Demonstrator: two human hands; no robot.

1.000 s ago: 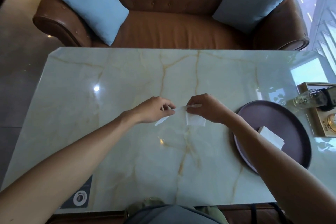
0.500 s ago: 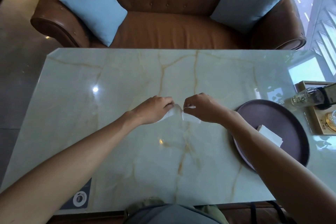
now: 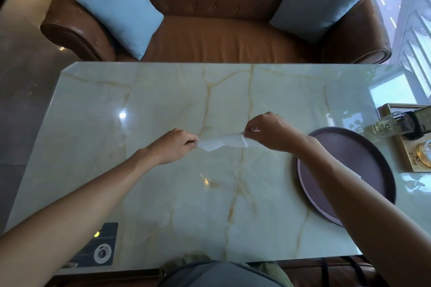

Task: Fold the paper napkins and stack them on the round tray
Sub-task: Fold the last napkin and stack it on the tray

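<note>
Round tray [image 3: 363, 147] partly behind forearm

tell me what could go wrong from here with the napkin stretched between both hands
1. The thin napkin is pulled taut between the left hand and right hand, above the table; more pull might tear it.
2. It is pinched only at its ends, so the fold may come out crooked.
3. The right forearm hangs over the round tray and could brush whatever lies beneath it.

A white paper napkin [image 3: 222, 143] hangs over a pale green marble table [image 3: 163, 105] veined in ochre. The round matte tray [image 3: 363, 147] is dark mauve. Light blue cushions [image 3: 121, 7] lean on a brown tufted leather sofa [image 3: 219, 37].
</note>
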